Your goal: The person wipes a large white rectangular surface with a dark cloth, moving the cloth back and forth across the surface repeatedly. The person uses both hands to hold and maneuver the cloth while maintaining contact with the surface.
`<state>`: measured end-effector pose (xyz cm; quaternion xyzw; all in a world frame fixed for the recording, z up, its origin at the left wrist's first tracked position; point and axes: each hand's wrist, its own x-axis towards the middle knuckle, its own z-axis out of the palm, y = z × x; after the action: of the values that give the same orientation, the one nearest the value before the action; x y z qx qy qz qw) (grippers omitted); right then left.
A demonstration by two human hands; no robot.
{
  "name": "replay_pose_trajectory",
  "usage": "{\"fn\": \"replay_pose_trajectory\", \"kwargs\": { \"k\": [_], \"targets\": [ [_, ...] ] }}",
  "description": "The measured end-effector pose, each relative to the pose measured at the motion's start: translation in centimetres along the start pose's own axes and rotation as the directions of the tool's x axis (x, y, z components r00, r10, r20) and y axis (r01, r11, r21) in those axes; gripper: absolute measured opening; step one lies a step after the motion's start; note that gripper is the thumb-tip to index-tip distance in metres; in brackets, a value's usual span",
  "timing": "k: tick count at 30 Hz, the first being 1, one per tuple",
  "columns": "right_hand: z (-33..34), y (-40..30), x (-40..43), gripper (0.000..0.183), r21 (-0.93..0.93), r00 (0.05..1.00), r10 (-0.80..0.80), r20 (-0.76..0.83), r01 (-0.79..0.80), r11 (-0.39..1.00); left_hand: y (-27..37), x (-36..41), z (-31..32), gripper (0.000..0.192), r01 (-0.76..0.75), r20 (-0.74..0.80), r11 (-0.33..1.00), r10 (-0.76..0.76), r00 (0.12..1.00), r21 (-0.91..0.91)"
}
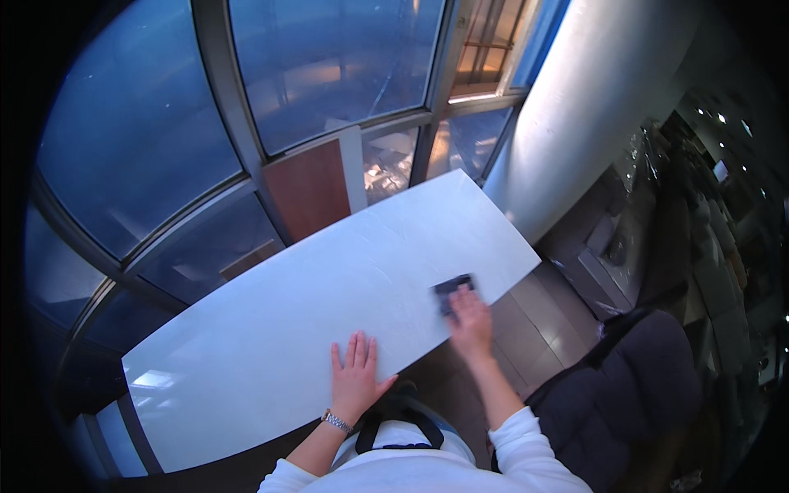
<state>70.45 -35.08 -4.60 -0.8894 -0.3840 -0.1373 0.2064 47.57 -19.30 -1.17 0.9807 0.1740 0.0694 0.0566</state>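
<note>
My left hand (355, 382) lies flat at the near edge of a glossy white table (277, 326), fingers spread and thumb out to the right. Nothing is in it, and a metal-band watch circles its wrist. Farther right, my right hand (472, 320) holds a dark folded cloth or pad (445, 294) down on the tabletop. Motion blur softens the pad, so its material is unclear. Part of it is hidden under my fingers. Faint streaks and creases cross the white surface beyond it.
Metal-framed windows (333, 68) run along the table's far side, with a reddish-brown board (311, 191) leaning there. A thick round column (592, 105) rises beyond the right end. A dark padded seat or garment (629, 388) is near my right side, above floor tiles (530, 320).
</note>
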Motion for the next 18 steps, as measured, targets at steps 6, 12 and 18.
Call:
{"fn": "replay_pose_trajectory", "kwargs": {
  "k": [6, 12, 18],
  "targets": [
    [1.8, 19.1, 7.6, 0.048, -0.114, 0.952, 0.306, -0.016, -0.306, 0.945, 0.1, 0.1, -0.1, 0.085, 0.008, 0.002, 1.0, -0.008, 1.0, 0.012],
    [-0.4, 25.3, 12.6, 0.051, 0.319, 0.817, 0.574, -0.06, -0.529, 0.786, 0.2, 0.1, -0.2, 0.081, 0.015, 0.0, 0.999, -0.015, 1.0, 0.033],
    [-1.0, 14.1, 9.8, 0.061, -0.273, 0.905, 0.393, 0.164, -0.341, 0.9, 0.4, 0.3, 0.0, 0.081, 0.033, 0.007, 0.999, -0.033, 0.999, 0.0]
  ]
}}
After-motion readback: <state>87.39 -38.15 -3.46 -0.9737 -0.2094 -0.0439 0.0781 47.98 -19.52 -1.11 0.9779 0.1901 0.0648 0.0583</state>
